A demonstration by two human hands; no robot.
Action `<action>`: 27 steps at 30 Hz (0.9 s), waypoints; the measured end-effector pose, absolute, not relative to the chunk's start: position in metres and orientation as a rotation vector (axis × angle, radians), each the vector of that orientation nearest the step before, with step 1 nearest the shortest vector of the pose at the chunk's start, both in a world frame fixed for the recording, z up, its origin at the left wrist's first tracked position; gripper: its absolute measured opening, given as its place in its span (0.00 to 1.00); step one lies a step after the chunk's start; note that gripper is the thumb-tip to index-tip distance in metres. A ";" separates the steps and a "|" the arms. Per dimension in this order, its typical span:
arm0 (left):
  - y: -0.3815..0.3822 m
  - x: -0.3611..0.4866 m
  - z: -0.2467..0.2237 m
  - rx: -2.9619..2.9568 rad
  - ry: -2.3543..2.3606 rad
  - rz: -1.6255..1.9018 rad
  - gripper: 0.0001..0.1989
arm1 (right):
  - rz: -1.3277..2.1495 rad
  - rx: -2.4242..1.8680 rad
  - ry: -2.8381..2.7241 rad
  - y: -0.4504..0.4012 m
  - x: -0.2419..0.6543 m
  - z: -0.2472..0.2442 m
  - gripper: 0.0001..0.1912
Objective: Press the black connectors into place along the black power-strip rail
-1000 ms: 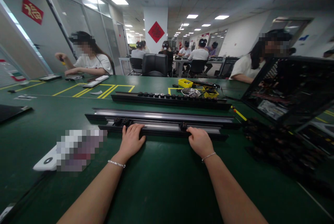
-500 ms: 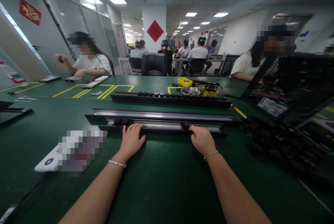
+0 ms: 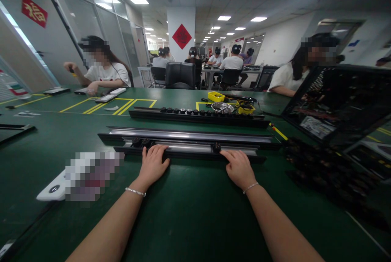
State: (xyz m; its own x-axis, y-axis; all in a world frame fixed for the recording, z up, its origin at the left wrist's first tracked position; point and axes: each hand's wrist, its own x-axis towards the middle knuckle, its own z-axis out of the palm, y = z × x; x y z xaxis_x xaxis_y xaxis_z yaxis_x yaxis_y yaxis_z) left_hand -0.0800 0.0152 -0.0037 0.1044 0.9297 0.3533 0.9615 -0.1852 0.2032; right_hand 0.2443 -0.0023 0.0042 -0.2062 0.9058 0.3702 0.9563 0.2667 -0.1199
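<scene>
Nearest to me on the green table lies a long black rail (image 3: pixel 189 154) with a shiny metal channel. My left hand (image 3: pixel 154 164) grips its near edge left of the middle, fingers over the rail and thumb in front. Small black blocks (image 3: pixel 142 142) sit in the channel just beyond those fingertips. Farther right, a single black block (image 3: pixel 216 147) stands in the same channel. The stretched index finger of my right hand (image 3: pixel 240 168) reaches to this block's near side. Its other fingers rest along the rail, partly hidden from me, and the hand looks open.
Behind lie another black rail (image 3: pixel 192 135) and a farther one holding several small blocks (image 3: pixel 189 112). A dark pile of parts (image 3: pixel 324 168) and a tilted black case (image 3: pixel 326 107) are on the right. A white device (image 3: pixel 53 186) with a cable lies left. Co-workers sit across the table.
My right hand has shifted slightly right and its index finger is straighter against the single block. My left hand stays on the rail; the view has moved a little.
</scene>
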 end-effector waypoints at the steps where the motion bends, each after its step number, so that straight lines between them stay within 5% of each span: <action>1: 0.015 -0.080 -0.004 -2.273 -1.948 -0.626 0.21 | -0.196 -1.708 -2.180 -0.002 0.245 0.005 0.27; 27: 0.015 -0.080 -0.001 -2.273 -1.958 -0.619 0.22 | -0.140 -1.730 -2.196 -0.002 0.247 0.014 0.25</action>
State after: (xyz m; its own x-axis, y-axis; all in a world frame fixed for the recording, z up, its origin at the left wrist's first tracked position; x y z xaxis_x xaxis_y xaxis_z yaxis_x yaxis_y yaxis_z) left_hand -0.0798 0.0150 -0.0014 0.1023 0.9312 0.3498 0.9630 -0.1809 0.1999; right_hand 0.2475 -0.0022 0.0137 -0.1999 0.9248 0.3237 0.9585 0.2532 -0.1314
